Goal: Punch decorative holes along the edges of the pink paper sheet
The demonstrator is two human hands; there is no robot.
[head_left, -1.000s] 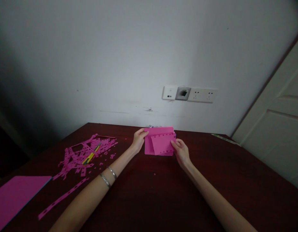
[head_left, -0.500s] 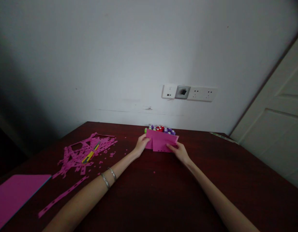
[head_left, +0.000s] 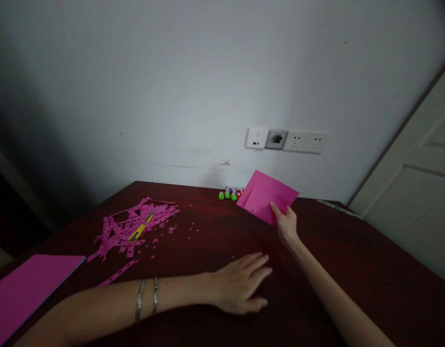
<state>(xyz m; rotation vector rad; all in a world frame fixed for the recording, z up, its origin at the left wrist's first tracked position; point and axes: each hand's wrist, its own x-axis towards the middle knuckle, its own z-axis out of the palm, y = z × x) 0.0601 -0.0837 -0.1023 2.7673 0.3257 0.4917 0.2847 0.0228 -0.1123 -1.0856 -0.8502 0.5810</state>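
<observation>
My right hand [head_left: 287,223] pinches the near corner of a pink paper sheet [head_left: 266,195] with punched holes along one edge, holding it lifted and tilted above the far part of the dark red table [head_left: 215,231]. My left hand [head_left: 242,284] lies flat on the table, fingers stretched out to the right, holding nothing. Two silver bangles sit on that wrist. Small coloured craft punches [head_left: 229,193], green, red and purple, stand at the table's far edge just left of the sheet, partly hidden behind it.
A heap of pink paper strips and scraps [head_left: 132,229] lies at the left with a yellow utility knife [head_left: 141,229] on it. A pink paper stack [head_left: 23,289] sits at the near left corner. Wall sockets [head_left: 285,140] are behind; a door [head_left: 417,193] stands at right.
My left hand let go of the pink sheet and came back to rest flat on the table. My right hand lifted the sheet up and to the right, uncovering the punches.
</observation>
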